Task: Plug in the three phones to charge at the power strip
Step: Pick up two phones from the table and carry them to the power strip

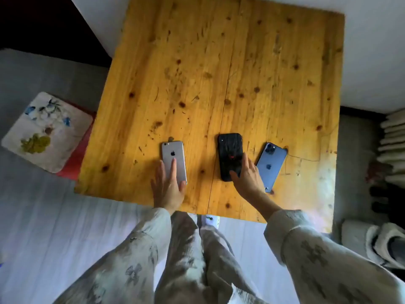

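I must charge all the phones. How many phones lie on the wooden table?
3. The silver phone is under the left hand, the black phone is under the right hand, and the blue phone is rightmost.

silver phone [174, 159], black phone [230, 156], blue phone [271, 163], perhaps floral-patterned cushion [47, 131].
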Action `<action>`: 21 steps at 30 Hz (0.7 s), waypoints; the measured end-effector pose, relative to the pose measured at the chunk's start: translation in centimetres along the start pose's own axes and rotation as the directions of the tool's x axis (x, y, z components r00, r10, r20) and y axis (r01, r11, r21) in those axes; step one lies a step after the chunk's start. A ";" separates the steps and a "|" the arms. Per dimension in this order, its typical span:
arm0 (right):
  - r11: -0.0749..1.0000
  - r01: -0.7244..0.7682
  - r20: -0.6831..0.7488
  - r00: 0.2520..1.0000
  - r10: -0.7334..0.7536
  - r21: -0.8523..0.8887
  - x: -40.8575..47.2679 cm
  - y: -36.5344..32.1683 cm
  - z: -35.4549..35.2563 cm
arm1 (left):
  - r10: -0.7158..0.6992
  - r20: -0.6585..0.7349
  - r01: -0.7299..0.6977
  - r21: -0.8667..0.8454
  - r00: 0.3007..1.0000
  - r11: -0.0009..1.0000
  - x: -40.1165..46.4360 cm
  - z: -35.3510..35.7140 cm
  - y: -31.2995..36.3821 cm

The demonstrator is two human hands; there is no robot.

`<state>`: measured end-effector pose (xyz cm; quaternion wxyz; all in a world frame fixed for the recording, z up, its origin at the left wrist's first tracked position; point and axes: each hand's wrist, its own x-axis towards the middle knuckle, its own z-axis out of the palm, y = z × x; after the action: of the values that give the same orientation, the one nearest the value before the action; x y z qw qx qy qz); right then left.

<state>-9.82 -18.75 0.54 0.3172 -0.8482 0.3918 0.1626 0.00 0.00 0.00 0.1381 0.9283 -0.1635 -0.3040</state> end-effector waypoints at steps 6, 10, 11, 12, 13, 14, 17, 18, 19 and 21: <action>0.973 -0.229 -0.137 0.964 0.226 -0.005 2.9 -1.7 1.5 | -0.103 -0.111 0.096 -0.066 0.988 0.993 5.4 -0.6 1.8; 0.940 -0.337 -0.181 0.922 0.342 0.057 4.1 -3.2 2.3 | -0.143 -0.135 0.146 0.014 0.980 0.989 6.1 -0.5 2.6; 0.927 -0.369 -0.174 0.910 0.376 0.074 4.3 -3.4 2.3 | -0.142 -0.139 0.146 0.017 0.980 0.989 6.1 -0.5 2.8; 0.912 -0.398 -0.166 0.897 0.409 0.098 4.5 -3.5 2.4 | -0.129 -0.140 0.133 0.024 0.982 0.991 6.1 -0.5 2.9; 0.896 -0.425 -0.153 0.885 0.441 0.127 4.7 -3.5 2.3 | -0.114 -0.132 0.119 0.028 0.985 0.993 6.2 -0.7 3.0; 0.882 -0.445 -0.140 0.874 0.465 0.152 4.8 -3.5 2.2 | -0.106 -0.122 0.110 0.025 0.987 0.994 6.5 -0.9 3.0; 0.858 -0.473 -0.121 0.857 0.501 0.202 5.1 -3.6 1.9 | -0.108 -0.060 0.107 -0.030 0.992 0.994 7.2 -1.4 2.8; 0.847 -0.481 -0.118 0.850 0.514 0.225 5.0 -3.6 1.9 | -0.111 -0.029 0.107 -0.111 0.993 0.988 7.5 -1.5 2.7; 0.837 -0.488 -0.113 0.843 0.525 0.248 5.0 -3.7 1.9 | -0.123 0.005 0.120 -0.250 0.992 0.961 7.8 -1.6 2.5; 0.815 -0.497 -0.102 0.832 0.545 0.297 4.8 -3.7 1.9 | -0.138 0.069 0.154 -0.502 0.988 0.851 8.3 -1.9 2.0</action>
<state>-3.99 -18.32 -1.88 0.3305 -0.6704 0.6547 0.1129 7.04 -4.70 -2.07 0.3506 0.8645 -0.0091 -0.3601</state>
